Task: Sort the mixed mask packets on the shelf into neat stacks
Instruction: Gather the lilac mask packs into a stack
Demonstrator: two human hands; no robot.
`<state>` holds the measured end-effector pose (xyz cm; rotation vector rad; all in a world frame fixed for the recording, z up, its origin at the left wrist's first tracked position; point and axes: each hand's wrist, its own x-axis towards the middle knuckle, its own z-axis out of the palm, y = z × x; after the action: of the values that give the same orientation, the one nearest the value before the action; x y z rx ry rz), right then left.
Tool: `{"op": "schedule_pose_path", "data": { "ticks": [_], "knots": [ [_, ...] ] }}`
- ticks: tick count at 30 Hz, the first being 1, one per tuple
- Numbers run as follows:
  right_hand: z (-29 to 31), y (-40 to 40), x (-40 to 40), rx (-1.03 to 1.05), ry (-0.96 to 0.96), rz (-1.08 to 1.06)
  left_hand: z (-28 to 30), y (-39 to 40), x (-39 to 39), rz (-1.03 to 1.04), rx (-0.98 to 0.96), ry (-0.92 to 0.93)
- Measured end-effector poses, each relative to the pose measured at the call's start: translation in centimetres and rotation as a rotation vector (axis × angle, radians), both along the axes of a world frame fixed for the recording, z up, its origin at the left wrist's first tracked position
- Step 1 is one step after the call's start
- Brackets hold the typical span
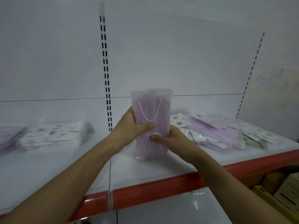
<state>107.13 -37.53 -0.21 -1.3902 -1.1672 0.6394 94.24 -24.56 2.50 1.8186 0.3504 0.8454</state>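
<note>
White shelf (48, 172), red front edge, white slotted back panel (161, 46). Far left: purple stack (8, 138), blurred; beside it a printed-packet stack (55, 135). Centre: left hand (129, 128) and right hand (171, 138) each have a grip round the upright purple packets (152, 120), bottom on shelf. Right: mixed pile (223, 131), purple and printed. Boxes (284, 191) below right.

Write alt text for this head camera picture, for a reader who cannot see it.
Two hands, left hand and right hand, hold a bundle of purple mask packets upright on a white shelf. A neat patterned stack lies left; a mixed pile lies right.
</note>
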Motion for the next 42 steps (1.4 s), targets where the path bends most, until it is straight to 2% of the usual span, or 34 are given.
{"op": "schedule_pose_path", "data": {
  "ticks": [4, 8, 11, 13, 15, 18, 19, 20, 23, 26, 28, 30, 34, 36, 38, 40, 42],
  "knots": [
    [0.0, -0.4, 2.0, 0.038, 0.023, 0.044, 0.6, -1.2, 2.2, -0.023, 0.069, 0.003],
    [0.6, -1.3, 5.6, 0.048, 0.007, 0.098, 0.8, -2.5, 5.7, 0.067, 0.031, -0.068],
    [1.7, -3.3, 9.7, 0.139, -0.090, -0.111, 0.8, -3.5, 9.0, 0.117, -0.141, -0.196],
    [2.9, -5.5, 13.8, 0.182, -0.256, -0.282, 1.1, -3.9, 11.3, 0.138, -0.313, -0.302],
    [3.3, -7.7, 18.2, 0.030, -0.505, -0.347, 1.4, -4.1, 13.6, 0.173, -0.400, -0.359],
    [2.3, -9.3, 22.3, -0.404, -0.775, -0.237, 1.7, -4.6, 17.0, 0.273, -0.403, -0.371],
    [1.7, -9.2, 23.2, -0.453, -0.855, -0.229, 1.8, -4.7, 18.0, 0.313, -0.380, -0.356],
    [1.4, -9.1, 23.9, -0.417, -0.886, -0.258, 1.9, -4.6, 19.0, 0.352, -0.343, -0.337],
    [2.5, -8.7, 26.1, -0.098, -0.703, -0.409, 1.8, -4.4, 20.4, 0.400, -0.156, -0.327],
    [5.5, -8.4, 27.4, 0.175, -0.273, -0.506, 0.6, -5.0, 20.7, 0.408, 0.139, -0.292],
    [7.5, -7.8, 28.0, 0.243, 0.040, -0.426, -0.2, -5.3, 20.8, 0.433, 0.286, -0.203],
    [9.0, -6.9, 27.8, 0.243, 0.238, -0.275, -0.5, -5.1, 20.9, 0.415, 0.275, -0.143],
    [9.2, -3.5, 25.3, 0.255, 0.285, -0.098, 0.3, -5.5, 20.5, 0.447, 0.217, -0.144],
    [8.3, -2.0, 23.4, 0.252, 0.257, -0.034, 0.6, -6.0, 20.4, 0.315, 0.057, -0.156],
    [7.3, -0.8, 21.8, 0.211, 0.225, 0.128, 0.6, -6.4, 20.4, 0.154, -0.098, -0.146],
    [6.5, -0.6, 20.6, 0.127, 0.177, 0.298, 0.6, -6.6, 20.1, 0.105, -0.068, -0.109],
    [6.6, -0.6, 20.0, 0.123, 0.055, 0.299, 0.7, -6.6, 19.8, 0.090, -0.050, -0.076]
  ]
}}
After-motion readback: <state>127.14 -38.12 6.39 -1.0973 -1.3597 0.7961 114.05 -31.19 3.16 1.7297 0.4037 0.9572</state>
